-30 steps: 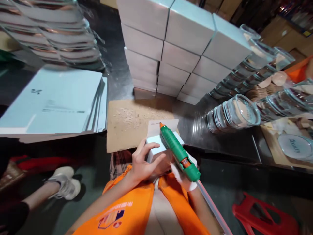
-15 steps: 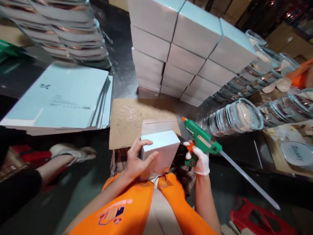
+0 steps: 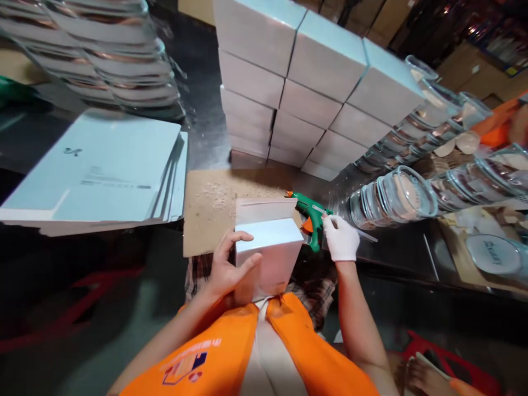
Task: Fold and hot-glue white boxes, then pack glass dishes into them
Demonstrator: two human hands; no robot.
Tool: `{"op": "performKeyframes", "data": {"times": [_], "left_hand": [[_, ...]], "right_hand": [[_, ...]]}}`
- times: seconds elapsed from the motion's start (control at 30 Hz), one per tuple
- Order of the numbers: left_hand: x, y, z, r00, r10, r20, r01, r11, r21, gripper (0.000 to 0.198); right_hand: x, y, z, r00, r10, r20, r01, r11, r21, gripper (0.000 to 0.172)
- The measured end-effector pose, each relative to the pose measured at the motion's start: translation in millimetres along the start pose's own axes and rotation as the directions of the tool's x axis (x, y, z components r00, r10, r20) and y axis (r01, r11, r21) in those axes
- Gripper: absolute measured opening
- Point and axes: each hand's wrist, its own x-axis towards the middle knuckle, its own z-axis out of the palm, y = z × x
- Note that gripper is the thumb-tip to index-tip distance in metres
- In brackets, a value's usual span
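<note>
A white box (image 3: 268, 258) with an open flap (image 3: 266, 209) is in front of my body. My left hand (image 3: 233, 264) is bare and grips the box's left side, thumb on the near face and fingers on the top edge. To the right of the box is a green hot glue gun (image 3: 307, 204) with an orange nozzle and trigger, its nozzle pointing left. My right hand (image 3: 341, 239), in a white glove, has its curled fingertips at the gun's rear end, off the handle. A clear glue stick (image 3: 367, 236) sticks out behind the glove.
A cardboard sheet (image 3: 210, 220) with scraps lies beyond the box. White boxes (image 3: 313, 104) are stacked behind it. Flat printed white sheets (image 3: 103, 165) are piled left. Clear round containers (image 3: 391, 192) stand right. Another person's hand (image 3: 424, 377) shows at lower right.
My right hand has moved up and shifted from the gun's handle to its rear. The gun has moved left, towards the cardboard and flap. My left hand still holds the box.
</note>
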Motion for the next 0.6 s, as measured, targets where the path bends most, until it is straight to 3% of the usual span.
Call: {"op": "performKeyframes", "data": {"times": [0.03,0.1,0.2,0.27,0.33,0.37,0.4,0.5,0.53,0.6], "left_hand": [[2,0,0.4,1.0,-0.006,0.022,0.006,1.0,0.001,0.032],[3,1,0.5,0.996,-0.01,0.085,0.01,1.0,-0.006,0.035],[2,1,0.8,0.988,-0.013,0.153,0.017,0.999,-0.029,0.039],[0,-1,2.8,0.989,-0.052,0.137,0.059,0.997,-0.047,0.042],[-2,-4,6.5,0.993,-0.095,0.072,0.103,0.988,-0.113,0.047],[-2,-6,8.5,0.994,-0.102,0.04,0.108,0.979,-0.173,0.051],[-2,-8,10.2,0.995,-0.099,0.015,0.1,0.966,-0.238,0.056],[1,-12,10.6,1.0,-0.019,0.002,0.019,0.933,-0.359,0.064],[2,-12,9.1,0.999,0.015,0.028,-0.005,0.937,-0.348,0.056],[4,-11,5.0,0.995,0.055,0.085,-0.029,0.96,-0.28,0.035]], "right_hand": [[-8,-7,3,0.998,-0.059,0.027,0.057,0.996,0.075,0.025],[-24,-20,15,0.966,-0.148,0.211,0.091,0.962,0.259,0.043],[-36,-30,36,0.847,-0.155,0.509,-0.078,0.91,0.407,0.048],[-37,-28,41,0.845,-0.17,0.508,-0.102,0.881,0.463,0.047],[-36,-21,36,0.854,-0.239,0.463,-0.021,0.872,0.489,0.047],[-35,-17,31,0.825,-0.303,0.477,0.041,0.874,0.484,0.052],[-35,-14,24,0.769,-0.376,0.516,0.108,0.873,0.475,0.062],[-37,-7,6,0.536,-0.578,0.615,0.34,0.815,0.469,0.083],[-39,-6,2,0.486,-0.622,0.614,0.423,0.782,0.458,0.08],[-42,-7,0,0.435,-0.681,0.589,0.578,0.713,0.397,0.063]]}}
